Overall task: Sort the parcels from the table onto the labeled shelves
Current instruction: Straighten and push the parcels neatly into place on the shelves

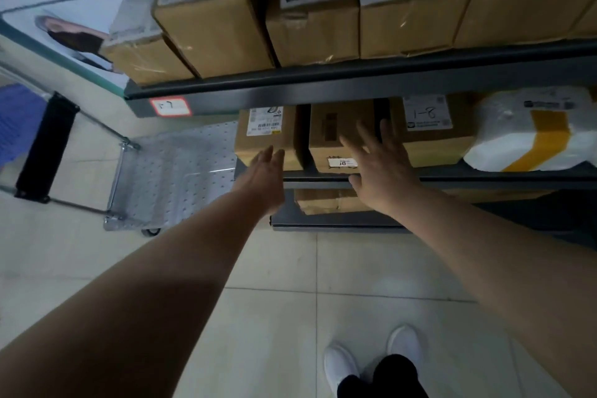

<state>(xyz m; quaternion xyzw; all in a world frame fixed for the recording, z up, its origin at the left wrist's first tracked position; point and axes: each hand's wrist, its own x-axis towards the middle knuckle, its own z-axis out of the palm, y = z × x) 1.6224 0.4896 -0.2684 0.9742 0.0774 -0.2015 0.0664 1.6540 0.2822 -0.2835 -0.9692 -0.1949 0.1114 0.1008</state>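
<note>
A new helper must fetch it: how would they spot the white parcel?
Find the dark metal rack of brown boxes. On its middle shelf, look right. The parcel there is the only white-wrapped one, crossed by yellow tape, beside a box marked 1-8.

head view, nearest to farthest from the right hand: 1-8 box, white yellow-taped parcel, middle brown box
1. middle brown box, right in front of the right hand
2. 1-8 box, just right of it
3. white yellow-taped parcel, far right

Brown carton [336,139] stands on the middle shelf [484,176], seemingly upright; white label [342,162] low on its front.
</note>
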